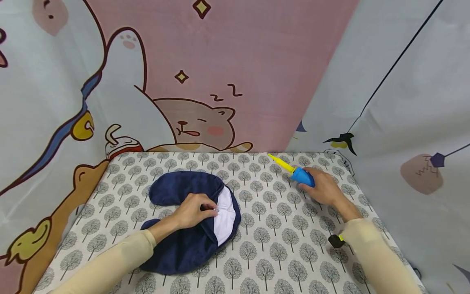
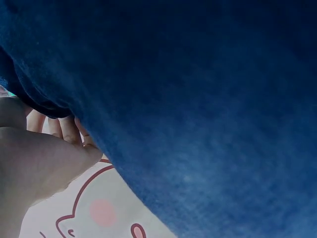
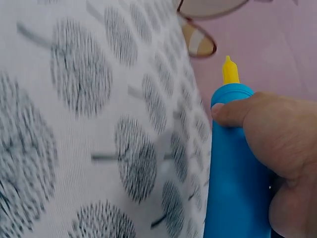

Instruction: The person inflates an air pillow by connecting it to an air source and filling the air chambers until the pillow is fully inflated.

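While the navy-blue, U-shaped plush pillow (image 1: 183, 251) lay towards nine o'clock from the table's middle, with twelve at the far edge, its arms pointed to nine and its curve to three. White cloth lining (image 1: 225, 222) showed through an opening in that curve. At the lining, the left hand (image 1: 194, 211) pinched a small translucent nub (image 1: 216, 210) between thumb and forefinger; this hand and its cream sleeve (image 1: 121, 255) lay across the pillow, hiding part of its lower arm. Towards one o'clock, well apart from the pillow, the right hand (image 1: 323, 188) had its fingers wrapped around a blue plastic hand pump (image 1: 302, 177), whose yellow tapered nozzle (image 1: 281, 163) pointed to ten. A small black object (image 1: 335, 241) sat at four o'clock, beside the right cuff. Under everything stretched a white tree-print tablecloth (image 1: 257, 249); beyond its twelve-o'clock edge rose a cartoon-printed backdrop (image 1: 275, 61).
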{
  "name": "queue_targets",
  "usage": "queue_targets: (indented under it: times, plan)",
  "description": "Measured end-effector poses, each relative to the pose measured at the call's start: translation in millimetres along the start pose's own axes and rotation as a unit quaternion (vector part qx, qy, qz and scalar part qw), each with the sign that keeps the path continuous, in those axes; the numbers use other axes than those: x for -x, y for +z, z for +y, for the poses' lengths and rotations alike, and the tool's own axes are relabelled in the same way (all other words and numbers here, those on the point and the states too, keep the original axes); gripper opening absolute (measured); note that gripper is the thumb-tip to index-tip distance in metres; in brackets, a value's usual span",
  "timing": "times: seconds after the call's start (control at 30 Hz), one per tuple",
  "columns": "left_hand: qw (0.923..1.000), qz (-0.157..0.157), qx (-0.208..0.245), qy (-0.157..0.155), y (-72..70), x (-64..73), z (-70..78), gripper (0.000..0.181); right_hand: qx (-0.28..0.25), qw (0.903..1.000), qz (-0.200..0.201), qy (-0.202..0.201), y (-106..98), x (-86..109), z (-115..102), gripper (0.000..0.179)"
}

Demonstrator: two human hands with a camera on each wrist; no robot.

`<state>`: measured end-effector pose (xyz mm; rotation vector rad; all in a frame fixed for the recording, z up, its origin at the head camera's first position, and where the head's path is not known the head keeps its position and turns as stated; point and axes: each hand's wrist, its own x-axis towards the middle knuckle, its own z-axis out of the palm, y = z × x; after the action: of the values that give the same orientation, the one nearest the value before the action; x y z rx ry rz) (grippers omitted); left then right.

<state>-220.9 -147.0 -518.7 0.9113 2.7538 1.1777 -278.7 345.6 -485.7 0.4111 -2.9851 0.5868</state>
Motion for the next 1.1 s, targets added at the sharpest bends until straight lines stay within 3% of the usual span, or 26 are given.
queue_targets:
  times: [0.23,0.33,0.37,0.47,0.57,0.8,0.93,1.1]
  plan:
    - [0.9980,0.022,0.005,0.059,3.8,0.1,-10.6,0.013,-0.027,0.9984,-0.020,-0.046,-4,7.9,-35,0.071]
    - [0.9976,0.021,0.014,0.064,4.5,0.1,-13.7,0.014,-0.034,0.9967,-0.031,-0.067,-4,12.9,-45,0.070]
    - [0.9983,0.020,0.014,0.052,2.8,0.4,-6.7,0.012,-0.034,0.9960,-0.035,-0.074,-4,14.6,-49,0.069]
    - [0.9970,0.028,0.018,0.070,6.5,-0.9,-18.9,0.015,-0.037,0.9938,-0.050,-0.093,-5,20.6,-63,0.068]
    - [0.9969,0.036,0.015,0.069,6.6,-1.5,-19.1,0.015,-0.039,0.9906,-0.069,-0.112,-7,25.6,-78,0.068]
    - [0.9999,0.012,0.002,0.000,-1.0,-1.4,-0.7,0.011,-0.006,0.9780,-0.103,-0.181,-14,35.2,-113,0.065]
    - [0.9999,0.005,-0.009,-0.010,-2.9,-2.3,2.9,0.011,0.028,0.9687,-0.108,-0.222,-17,39.0,-127,0.063]
    - [0.9999,0.000,-0.011,-0.012,-3.9,-3.3,4.0,0.012,0.054,0.9626,-0.113,-0.240,-18,41.1,-139,0.062]
